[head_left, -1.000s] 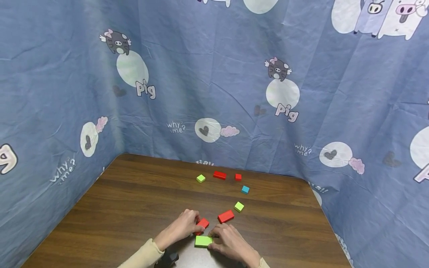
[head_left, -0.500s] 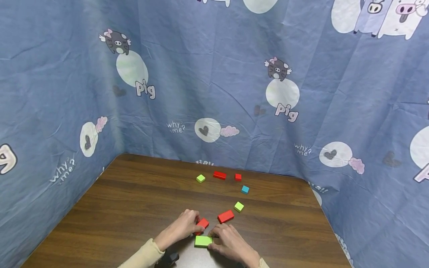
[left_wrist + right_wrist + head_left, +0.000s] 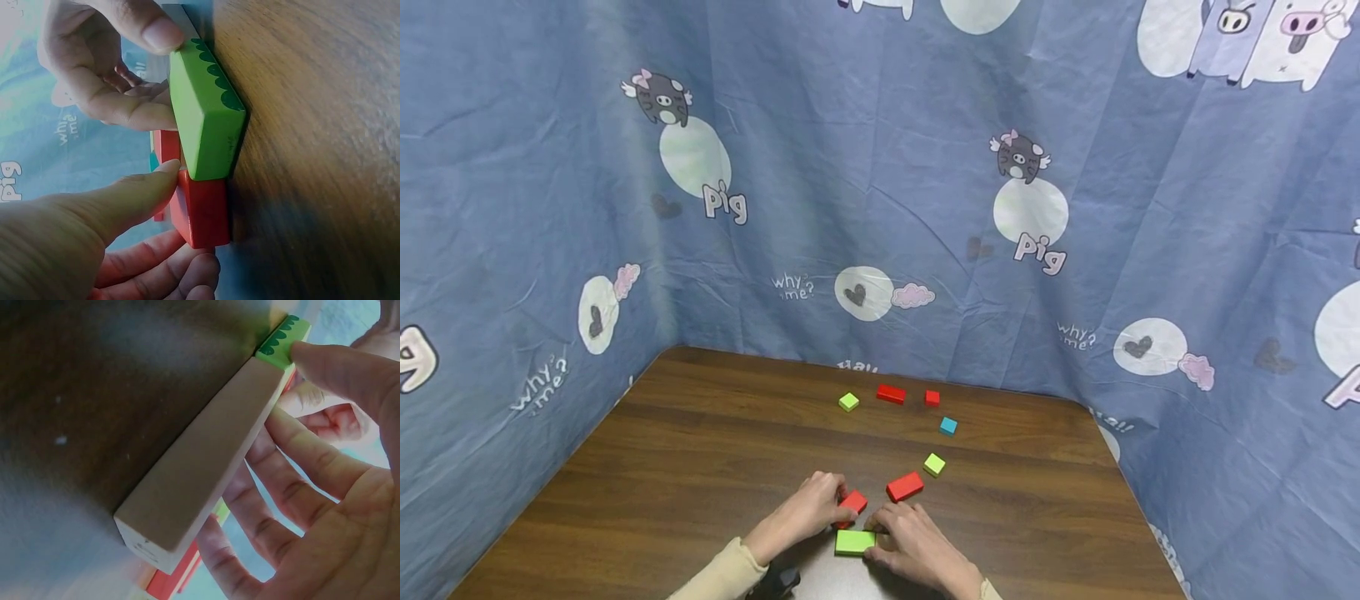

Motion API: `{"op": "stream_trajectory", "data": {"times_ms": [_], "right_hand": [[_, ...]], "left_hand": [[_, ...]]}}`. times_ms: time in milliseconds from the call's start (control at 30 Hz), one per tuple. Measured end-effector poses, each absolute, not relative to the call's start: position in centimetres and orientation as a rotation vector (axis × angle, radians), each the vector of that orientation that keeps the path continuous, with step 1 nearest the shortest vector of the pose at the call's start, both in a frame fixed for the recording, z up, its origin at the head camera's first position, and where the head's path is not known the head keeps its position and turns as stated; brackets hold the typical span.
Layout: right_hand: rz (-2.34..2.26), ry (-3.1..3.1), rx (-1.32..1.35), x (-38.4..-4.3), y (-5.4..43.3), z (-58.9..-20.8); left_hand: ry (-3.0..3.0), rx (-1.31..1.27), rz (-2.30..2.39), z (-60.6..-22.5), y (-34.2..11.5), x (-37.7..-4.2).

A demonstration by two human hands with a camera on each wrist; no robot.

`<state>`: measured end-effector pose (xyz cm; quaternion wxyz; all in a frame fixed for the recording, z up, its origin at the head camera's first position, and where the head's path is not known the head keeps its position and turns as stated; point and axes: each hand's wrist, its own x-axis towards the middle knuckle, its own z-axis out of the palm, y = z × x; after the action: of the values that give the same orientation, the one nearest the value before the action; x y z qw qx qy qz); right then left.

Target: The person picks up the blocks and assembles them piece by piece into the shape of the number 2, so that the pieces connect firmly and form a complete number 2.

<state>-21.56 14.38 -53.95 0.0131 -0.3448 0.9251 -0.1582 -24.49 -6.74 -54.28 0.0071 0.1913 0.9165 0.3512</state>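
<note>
My left hand (image 3: 811, 507) pinches a red block (image 3: 852, 503) between thumb and fingers, on the brown wooden table. Against it lies a light green block (image 3: 854, 543) with dark green scallops along one side, seen in the left wrist view. My right hand (image 3: 917, 543) holds the green block at its right end, thumb on the near side and fingers on the far side. In the right wrist view, a long pale block (image 3: 200, 456) lies end to end with the green one, beside the right fingers; in the head view that hand mostly hides it.
Beyond the hands lie a red block (image 3: 905, 486), a small green block (image 3: 934, 464) and a blue block (image 3: 948, 426). Farther back are another green block (image 3: 848, 402), a long red block (image 3: 891, 394) and a small red one (image 3: 932, 398). A blue printed curtain (image 3: 925, 208) hangs behind the table.
</note>
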Motion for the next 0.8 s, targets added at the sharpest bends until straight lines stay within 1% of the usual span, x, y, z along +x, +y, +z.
{"op": "stream_trajectory", "data": {"times_ms": [567,800], "right_hand": [[-0.669,2.858,-1.05,-22.1,15.0,-53.8],[-0.734,2.908,-1.102,-22.8,16.3,-53.3]], "left_hand": [[2.833,0.585,1.122,-54.5,-6.8,-24.6],[2.866,0.608,1.099,-54.4,-6.8,-24.6]]}}
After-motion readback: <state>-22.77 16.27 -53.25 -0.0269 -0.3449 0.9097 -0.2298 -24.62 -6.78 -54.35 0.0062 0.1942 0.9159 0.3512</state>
